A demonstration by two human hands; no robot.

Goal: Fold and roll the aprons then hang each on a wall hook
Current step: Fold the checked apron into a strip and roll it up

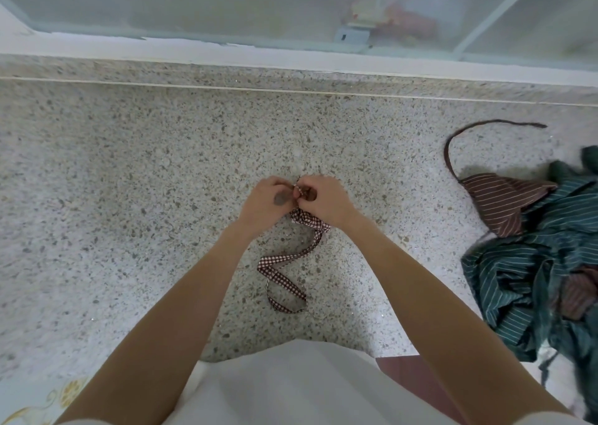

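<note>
A brown-and-white checked apron (307, 220) is bunched small on the speckled stone counter (129, 198), mostly hidden under my hands. Its long checked strap (284, 262) trails toward me in a loose loop. My left hand (268, 201) and my right hand (323, 198) meet over the bundle, and the fingers of both pinch the strap's end between them. At the right lies a heap of aprons: a brown striped one (504, 198) on top of a dark green striped one (534, 279).
A thin brown strap (453, 143) curls out from the heap across the counter. A frosted window (226, 3) with a white sill (194, 52) runs along the back. The counter's front edge is near my body, with red floor (404, 369) below.
</note>
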